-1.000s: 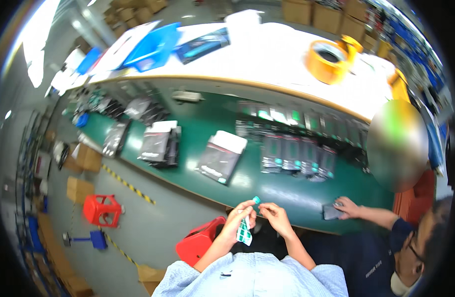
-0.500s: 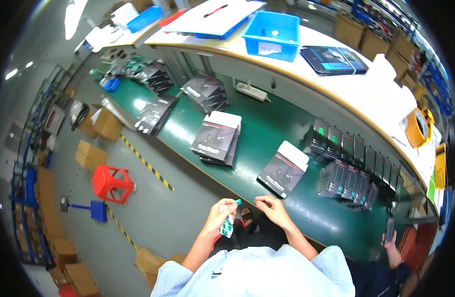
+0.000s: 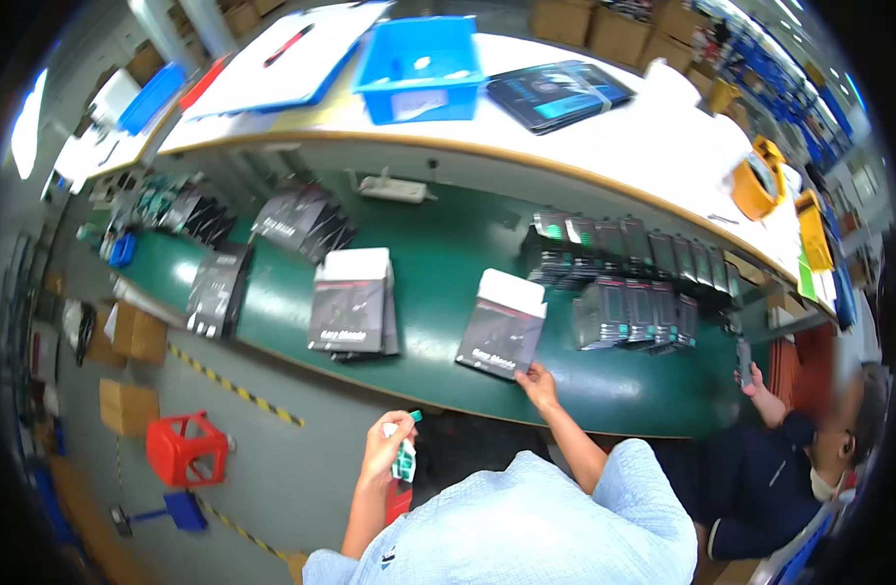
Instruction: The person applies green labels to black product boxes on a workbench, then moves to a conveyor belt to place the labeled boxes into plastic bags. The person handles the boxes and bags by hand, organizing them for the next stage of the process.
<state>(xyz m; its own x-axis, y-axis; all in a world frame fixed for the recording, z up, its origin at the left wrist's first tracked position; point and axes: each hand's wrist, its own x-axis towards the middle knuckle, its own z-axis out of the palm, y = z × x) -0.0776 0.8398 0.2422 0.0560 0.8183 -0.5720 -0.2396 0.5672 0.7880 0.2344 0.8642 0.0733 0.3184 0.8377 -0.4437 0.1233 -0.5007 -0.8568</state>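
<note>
— What do our fingers have?

— Our left hand (image 3: pixel 382 450), low in the frame's centre, is curled round a small white and teal packet (image 3: pixel 404 458). Our right hand (image 3: pixel 537 379) lies fingers spread on the lower corner of a black and white box (image 3: pixel 501 334).

— Where is that box?

— Mid-frame, near the green bench's (image 3: pixel 438 244) front edge, with rows of dark packets (image 3: pixel 628 283) just right.
</note>
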